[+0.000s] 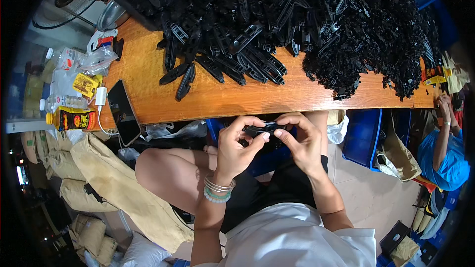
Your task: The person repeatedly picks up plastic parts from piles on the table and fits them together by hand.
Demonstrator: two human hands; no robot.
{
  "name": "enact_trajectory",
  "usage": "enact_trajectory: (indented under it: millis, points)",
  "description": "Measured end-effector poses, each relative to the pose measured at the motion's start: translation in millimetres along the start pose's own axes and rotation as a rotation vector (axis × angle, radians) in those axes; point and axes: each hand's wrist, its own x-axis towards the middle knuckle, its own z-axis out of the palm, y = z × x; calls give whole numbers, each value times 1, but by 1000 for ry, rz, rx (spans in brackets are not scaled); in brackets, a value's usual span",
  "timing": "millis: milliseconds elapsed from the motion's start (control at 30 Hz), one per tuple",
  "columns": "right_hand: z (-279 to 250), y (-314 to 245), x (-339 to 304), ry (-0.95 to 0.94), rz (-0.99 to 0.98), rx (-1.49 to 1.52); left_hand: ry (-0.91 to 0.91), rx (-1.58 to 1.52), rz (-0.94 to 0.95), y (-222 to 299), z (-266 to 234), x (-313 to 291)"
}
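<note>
Between my two hands, just off the table's near edge and above my lap, is a small black plastic part (pixel 258 129). My left hand (pixel 236 141) pinches its left end between thumb and fingers. The thumb and fingers of my right hand (pixel 301 141) are closed on its right end. Fingers cover much of the part, so its exact kind does not show. On the wooden table (pixel 148 89) ahead lies a big heap of long, narrow black plastic pieces (pixel 257 64). To its right is a pile of much smaller black pieces (pixel 341 69).
A phone (pixel 123 111) on a white cable lies at the table's left edge. Beside it are a yellow packet (pixel 87 85), plastic bottles (pixel 67 103) and a black pouch (pixel 74 118). A blue crate (pixel 363 138) stands under the table at right. Another person (pixel 445 153) sits far right.
</note>
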Motion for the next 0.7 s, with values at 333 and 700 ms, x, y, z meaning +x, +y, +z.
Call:
enact_trajectory:
  millis: [333, 700]
  points:
    - [-31, 0, 49, 310, -438, -866, 402, -377, -25, 9, -34, 17]
    - [-31, 16, 72, 260, -440, -994, 698, 1381, 357, -9, -82, 40]
